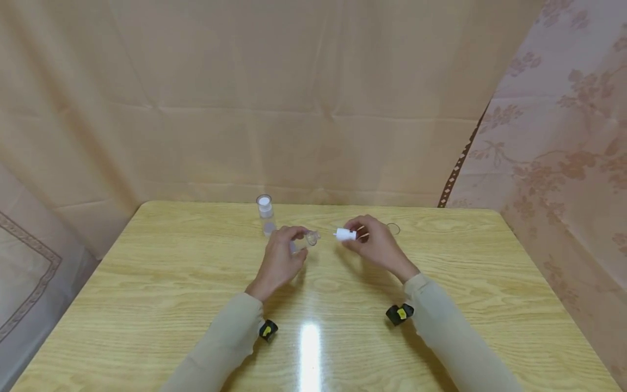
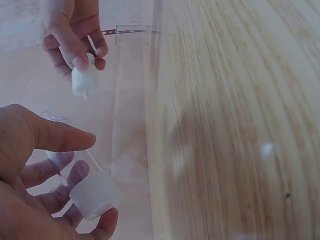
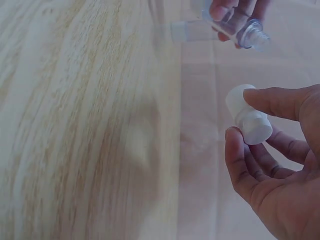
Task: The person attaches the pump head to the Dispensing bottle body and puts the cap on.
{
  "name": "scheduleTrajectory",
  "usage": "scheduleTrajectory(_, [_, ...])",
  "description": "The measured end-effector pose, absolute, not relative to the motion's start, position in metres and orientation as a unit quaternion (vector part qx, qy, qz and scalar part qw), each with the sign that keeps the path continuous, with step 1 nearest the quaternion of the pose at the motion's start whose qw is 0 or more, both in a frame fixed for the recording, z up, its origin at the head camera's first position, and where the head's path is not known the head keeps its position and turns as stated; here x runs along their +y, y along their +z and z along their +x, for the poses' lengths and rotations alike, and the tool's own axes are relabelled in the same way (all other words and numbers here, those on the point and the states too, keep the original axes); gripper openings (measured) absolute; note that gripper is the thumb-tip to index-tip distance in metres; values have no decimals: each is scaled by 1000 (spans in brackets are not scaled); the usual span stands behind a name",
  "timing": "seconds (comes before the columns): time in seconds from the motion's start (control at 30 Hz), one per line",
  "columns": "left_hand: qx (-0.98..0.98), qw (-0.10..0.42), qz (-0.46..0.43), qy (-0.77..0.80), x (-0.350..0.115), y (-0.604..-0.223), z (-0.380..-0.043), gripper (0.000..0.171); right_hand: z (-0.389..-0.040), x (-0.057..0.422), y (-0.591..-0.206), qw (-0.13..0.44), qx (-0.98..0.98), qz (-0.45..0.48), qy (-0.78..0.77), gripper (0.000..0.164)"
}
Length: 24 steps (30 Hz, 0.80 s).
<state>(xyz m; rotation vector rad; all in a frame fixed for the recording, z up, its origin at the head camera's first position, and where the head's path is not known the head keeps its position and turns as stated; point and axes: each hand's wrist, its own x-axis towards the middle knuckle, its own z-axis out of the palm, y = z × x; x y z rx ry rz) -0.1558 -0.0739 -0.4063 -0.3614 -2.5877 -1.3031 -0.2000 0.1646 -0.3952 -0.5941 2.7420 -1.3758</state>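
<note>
My left hand (image 1: 281, 256) grips a small clear bottle (image 3: 232, 27) tilted on its side, its threaded neck pointing toward my right hand. A white part (image 2: 95, 195) shows at the bottle's lower end in the left wrist view. Between thumb and fingers, my right hand (image 1: 374, 242) holds a white pump head (image 1: 345, 234), its thin stem aimed at the bottle neck. A short gap separates the two pieces. Both are held above the table. Past the left hand stands a second clear bottle (image 1: 265, 213) with a white top under a clear cover.
On the wooden table (image 1: 196, 326), a clear cylindrical cap (image 2: 132, 35) stands beyond my right hand, partly hidden in the head view. A beige curtain (image 1: 313, 109) hangs behind the far edge. Floral cloth (image 1: 573, 163) hangs at the right.
</note>
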Motion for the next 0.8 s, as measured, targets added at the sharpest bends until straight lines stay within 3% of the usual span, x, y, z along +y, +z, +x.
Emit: scheduleTrajectory(0.8, [-888, 109, -128, -427, -72, -406, -155, 41, -183, 165, -384, -15, 844, -259, -470, 31])
